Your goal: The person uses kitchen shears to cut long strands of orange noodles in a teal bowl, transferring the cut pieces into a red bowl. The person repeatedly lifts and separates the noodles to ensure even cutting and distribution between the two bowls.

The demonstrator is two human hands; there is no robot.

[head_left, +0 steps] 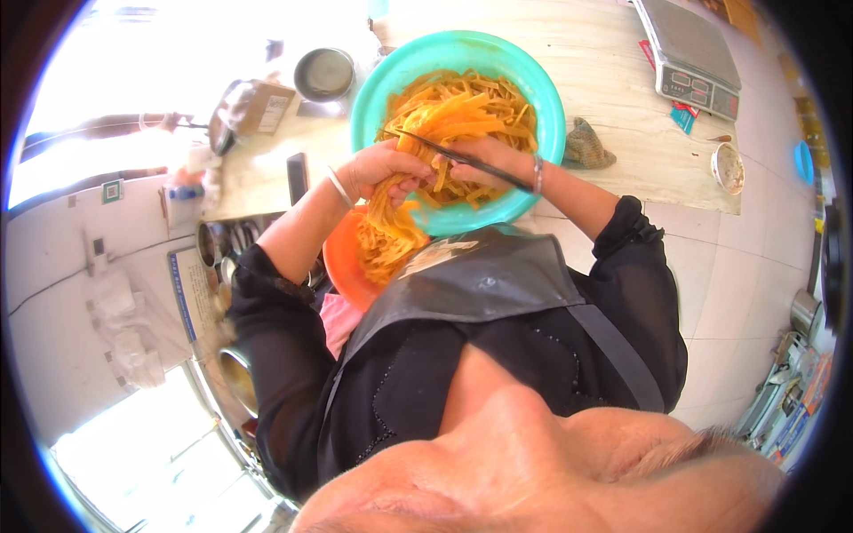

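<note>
My left hand (393,174) grips a hanging bundle of long yellow-orange food strips (383,206). My right hand (490,163) is closed around a long dark tool (460,157), seen edge-on and apparently a knife. The tool's thin end crosses the strips above my left hand. Both hands are over the near side of a turquoise plastic basin (550,106), which holds a heap of brownish-orange strips (516,100). The bundle's lower end hangs into an orange basin (340,256) that stands lower, close against my apron, with more cut strips (383,250) inside.
The basin rests on a pale table (600,80). To the right are a digital scale (696,60), a brown cloth-like lump (590,146) and a small bowl (728,168). A phone (297,178), a metal pot (324,74) and a cardboard box (266,110) are on the left.
</note>
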